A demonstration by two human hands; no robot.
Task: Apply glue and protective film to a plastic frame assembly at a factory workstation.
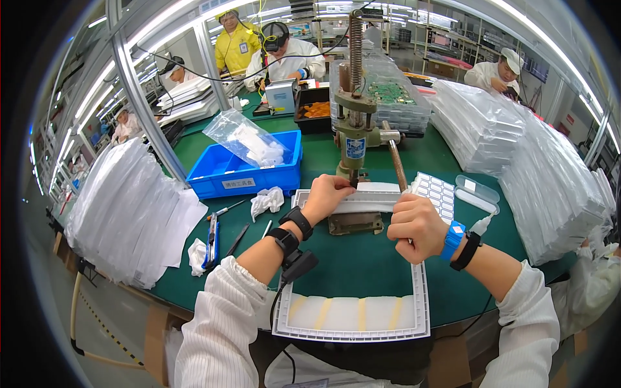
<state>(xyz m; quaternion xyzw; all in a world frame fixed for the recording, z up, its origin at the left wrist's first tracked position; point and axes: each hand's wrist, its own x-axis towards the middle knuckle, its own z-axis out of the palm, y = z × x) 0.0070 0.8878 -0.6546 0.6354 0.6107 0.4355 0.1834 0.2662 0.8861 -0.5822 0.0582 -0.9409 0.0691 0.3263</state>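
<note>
While workers crowd the bright factory hall, a green desk [362, 265] carries a hand press [354, 129]. Left hand [326, 196] grips the white frame [372, 197] under it; right hand [417, 226] is clenched round the lever [396, 161].

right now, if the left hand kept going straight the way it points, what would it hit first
Probably the base of the green hand press. The left hand lies on the white frame, fingers pointing right toward the press's ram; depth is hard to judge, so they may already touch.

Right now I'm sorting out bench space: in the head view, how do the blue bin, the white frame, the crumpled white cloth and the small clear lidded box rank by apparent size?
1. White frame, though it lies nearest the camera, which enlarges it.
2. Blue bin, farther back, so these two are not surely ranked.
3. Small clear lidded box.
4. Crumpled white cloth, looking much like the box; too close to call.
</note>
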